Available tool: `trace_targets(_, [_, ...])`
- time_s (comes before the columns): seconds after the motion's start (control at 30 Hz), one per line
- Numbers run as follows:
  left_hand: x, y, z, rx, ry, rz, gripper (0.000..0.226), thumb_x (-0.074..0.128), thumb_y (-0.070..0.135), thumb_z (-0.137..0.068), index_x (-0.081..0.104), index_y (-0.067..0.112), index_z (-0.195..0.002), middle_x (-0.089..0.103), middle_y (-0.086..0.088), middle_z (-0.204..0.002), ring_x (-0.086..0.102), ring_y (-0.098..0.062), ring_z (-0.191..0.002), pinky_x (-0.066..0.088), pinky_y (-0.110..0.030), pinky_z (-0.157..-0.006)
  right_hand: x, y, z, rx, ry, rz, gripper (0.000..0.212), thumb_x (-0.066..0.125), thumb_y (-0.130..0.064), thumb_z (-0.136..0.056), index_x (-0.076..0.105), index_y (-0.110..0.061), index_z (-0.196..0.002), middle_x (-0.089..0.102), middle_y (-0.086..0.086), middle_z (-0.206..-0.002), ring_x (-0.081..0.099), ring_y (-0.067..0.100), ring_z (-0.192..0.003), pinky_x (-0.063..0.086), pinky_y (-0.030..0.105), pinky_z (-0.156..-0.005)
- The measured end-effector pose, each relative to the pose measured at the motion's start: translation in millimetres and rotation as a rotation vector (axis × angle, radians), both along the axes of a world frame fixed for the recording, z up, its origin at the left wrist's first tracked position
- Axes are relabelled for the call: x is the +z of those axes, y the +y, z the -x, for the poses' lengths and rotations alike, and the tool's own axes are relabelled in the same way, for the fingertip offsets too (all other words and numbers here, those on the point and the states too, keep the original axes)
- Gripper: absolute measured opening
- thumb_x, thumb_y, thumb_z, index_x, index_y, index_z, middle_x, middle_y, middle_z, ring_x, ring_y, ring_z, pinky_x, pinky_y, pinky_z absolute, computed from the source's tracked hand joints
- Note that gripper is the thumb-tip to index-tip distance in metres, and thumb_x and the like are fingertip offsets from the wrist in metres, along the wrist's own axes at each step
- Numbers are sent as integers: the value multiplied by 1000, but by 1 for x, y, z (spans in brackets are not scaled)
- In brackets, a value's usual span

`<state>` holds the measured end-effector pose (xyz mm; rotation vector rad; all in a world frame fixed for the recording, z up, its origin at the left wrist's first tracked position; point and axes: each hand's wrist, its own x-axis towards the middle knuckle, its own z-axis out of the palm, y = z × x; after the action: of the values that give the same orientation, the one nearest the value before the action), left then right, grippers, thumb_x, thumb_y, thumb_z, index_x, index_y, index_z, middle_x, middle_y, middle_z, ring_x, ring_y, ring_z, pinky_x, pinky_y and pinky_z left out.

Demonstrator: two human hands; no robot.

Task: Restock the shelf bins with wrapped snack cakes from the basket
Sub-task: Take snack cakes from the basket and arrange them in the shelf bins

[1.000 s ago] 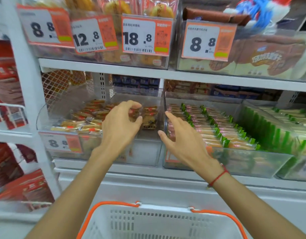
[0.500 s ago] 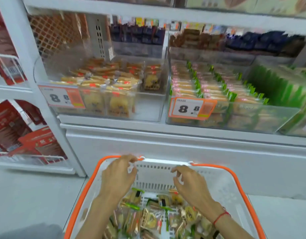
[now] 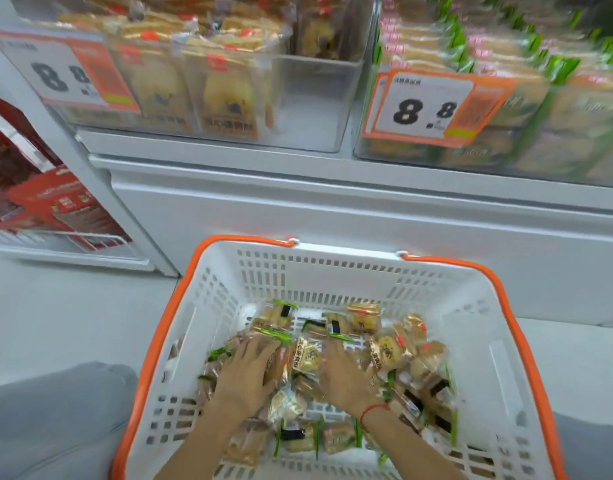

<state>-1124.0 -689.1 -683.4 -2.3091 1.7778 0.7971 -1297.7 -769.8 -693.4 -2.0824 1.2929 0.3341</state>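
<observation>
A white basket (image 3: 332, 275) with orange handles stands on the floor below me, holding a loose pile of wrapped snack cakes (image 3: 388, 351) with gold, red and green wrappers. Both hands are down inside it. My left hand (image 3: 246, 372) lies on the packets at the left of the pile, fingers stretched forward. My right hand (image 3: 346, 379), with a red string at the wrist, rests on packets in the middle, fingers also extended. Neither hand visibly grips a packet. Above, a clear shelf bin (image 3: 315, 98) holds yellow cakes and has bare room at its right; a second bin (image 3: 506, 147) is packed with green-edged packets.
Orange price tags (image 3: 426, 105) hang on the bin fronts. The white shelf base (image 3: 332, 209) stands right behind the basket. Red boxes (image 3: 56, 209) sit in a wire rack at the left. My grey trouser knee (image 3: 56, 417) shows beside the basket.
Both hands have come down from the left shelf bin into the basket and now lie on the pile of cakes. The view has dropped toward the basket.
</observation>
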Motion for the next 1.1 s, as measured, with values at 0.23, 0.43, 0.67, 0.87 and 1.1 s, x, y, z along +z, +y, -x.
trace_targets(0.23, [0, -19, 1, 75, -30, 44, 40, 61, 41, -89, 47, 31, -125, 43, 5, -134, 36, -18, -129, 36, -31, -104, -16, -9, -35, -665, -35, -297, 28, 51, -6, -90, 26, -12, -101, 48, 3, -72, 47, 12, -59, 41, 27, -53])
trace_targets(0.43, [12, -36, -6, 63, 89, -200, 59, 59, 40, -89, 37, 23, -140, 27, -4, -151, 20, -27, -141, 25, -41, -115, -13, -13, -18, -542, -22, -322, 28, 61, -8, -89, 49, -13, -64, 43, -1, -57, 40, 7, -49, 36, 15, -42])
trace_targets(0.67, [80, -89, -8, -40, 325, -175, 75, 65, 30, -90, 22, 14, -150, 24, -7, -155, 32, -25, -139, 30, -31, -110, 64, -49, -16, -133, -114, -61, 32, 60, -14, -90, 59, -18, -59, 57, 1, -62, 53, 11, -56, 56, 30, -70])
trace_targets(0.87, [149, -107, -6, -164, 362, -53, 85, 73, 29, -84, 21, 18, -151, 22, -2, -157, 31, -22, -140, 31, -32, -111, 165, -81, -8, 112, -246, 35, 17, 65, -26, -89, 75, -15, -96, 62, -12, -83, 52, 3, -75, 43, 21, -72])
trace_targets(1.1, [250, -115, -35, -115, 693, 99, 34, 73, 21, -84, 61, 12, -115, 63, -2, -110, 63, -8, -84, 52, -25, -75, 284, -90, -5, 271, -469, 361, 9, 66, -31, -87, 72, -30, -94, 58, -13, -76, 54, 5, -72, 47, 28, -71])
